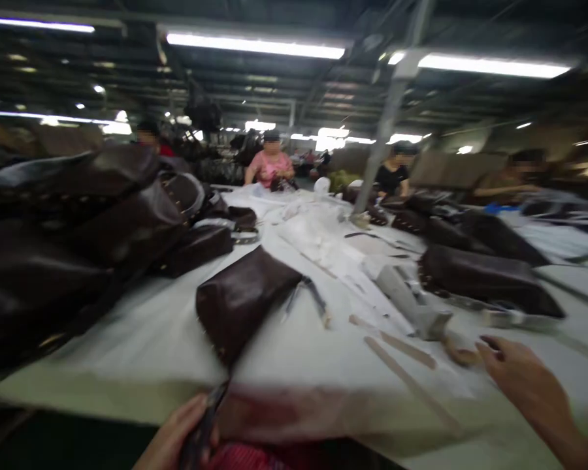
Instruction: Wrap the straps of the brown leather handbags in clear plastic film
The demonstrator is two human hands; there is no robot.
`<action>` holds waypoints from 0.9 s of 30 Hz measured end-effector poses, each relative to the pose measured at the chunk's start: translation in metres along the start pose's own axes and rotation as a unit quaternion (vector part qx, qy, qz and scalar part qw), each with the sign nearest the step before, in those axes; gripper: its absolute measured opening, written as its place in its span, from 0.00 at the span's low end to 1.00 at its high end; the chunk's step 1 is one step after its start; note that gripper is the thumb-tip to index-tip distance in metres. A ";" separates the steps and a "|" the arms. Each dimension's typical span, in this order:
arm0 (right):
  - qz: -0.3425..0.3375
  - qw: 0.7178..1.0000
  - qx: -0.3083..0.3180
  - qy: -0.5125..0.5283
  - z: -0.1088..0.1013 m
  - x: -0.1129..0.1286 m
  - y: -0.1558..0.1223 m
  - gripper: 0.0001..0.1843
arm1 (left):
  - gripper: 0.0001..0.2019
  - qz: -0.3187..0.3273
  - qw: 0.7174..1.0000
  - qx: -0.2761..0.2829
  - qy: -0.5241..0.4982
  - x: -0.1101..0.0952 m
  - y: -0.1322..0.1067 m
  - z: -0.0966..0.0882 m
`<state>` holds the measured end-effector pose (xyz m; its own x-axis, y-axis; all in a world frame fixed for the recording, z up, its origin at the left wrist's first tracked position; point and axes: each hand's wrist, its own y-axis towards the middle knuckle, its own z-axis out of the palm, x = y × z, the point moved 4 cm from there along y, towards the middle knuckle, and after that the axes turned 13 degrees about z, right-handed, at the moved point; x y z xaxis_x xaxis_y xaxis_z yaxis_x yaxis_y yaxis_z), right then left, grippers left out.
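At the table's front edge my left hand (189, 424) is closed round a dark strap-like piece (206, 421), blurred by motion. Its upper end meets the near corner of a dark brown leather bag (247, 294), which has metal studs along one edge; whether they are joined, I cannot tell. My right hand (524, 375) is over the table at the right, its thumb and fingers curved and apart with nothing visible between them. Just left of those fingertips lies a tan curved piece (458, 352). Beyond the leather bag is a pair of dark-handled pliers or similar tool (317, 300).
Brown leather bags (122, 228) are heaped at the left, and another bag (485, 277) lies at the right. Tan strips (406, 349) and a grey box-like holder (411, 303) are on the white-covered table (142, 339). A post (389, 117) rises behind. Several people sit farther off.
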<state>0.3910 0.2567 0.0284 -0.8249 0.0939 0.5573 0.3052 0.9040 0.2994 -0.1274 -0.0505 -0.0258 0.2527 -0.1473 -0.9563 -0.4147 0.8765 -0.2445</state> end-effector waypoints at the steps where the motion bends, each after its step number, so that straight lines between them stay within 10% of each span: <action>1: 0.000 0.999 0.047 0.017 0.009 0.015 -0.015 0.09 | 0.24 -0.004 1.000 -0.006 -0.015 0.005 -0.014 -0.004; 3: 0.000 0.969 0.232 0.086 0.034 0.055 -0.065 0.17 | 0.23 -0.007 0.999 0.008 -0.048 0.010 -0.024 -0.005; 8: 0.003 0.756 0.625 0.194 0.085 0.180 -0.241 0.30 | 0.20 -0.019 0.995 0.034 -0.091 0.018 -0.017 -0.002; 12: 0.093 0.652 0.684 0.315 0.125 0.258 -0.302 0.29 | 0.19 -0.019 0.994 0.050 -0.092 0.018 -0.019 -0.002; 17: 0.233 0.499 0.742 0.383 0.159 0.294 -0.328 0.23 | 0.20 -0.027 0.990 0.091 -0.105 0.010 -0.017 -0.005; 23: 0.265 0.488 0.725 0.407 0.168 0.304 -0.339 0.26 | 0.16 0.102 0.992 -0.021 0.075 -0.004 -0.019 -0.017; 27: 0.267 0.527 0.696 0.408 0.171 0.312 -0.345 0.29 | 0.16 0.219 0.925 -0.085 0.300 -0.009 -0.031 -0.019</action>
<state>-0.0531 0.0457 -0.0333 -0.1449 0.7924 0.5925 -0.7232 0.3238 -0.6100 -0.1334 -0.0849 -0.0123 -0.4810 -0.0664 -0.8742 -0.5065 0.8350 0.2152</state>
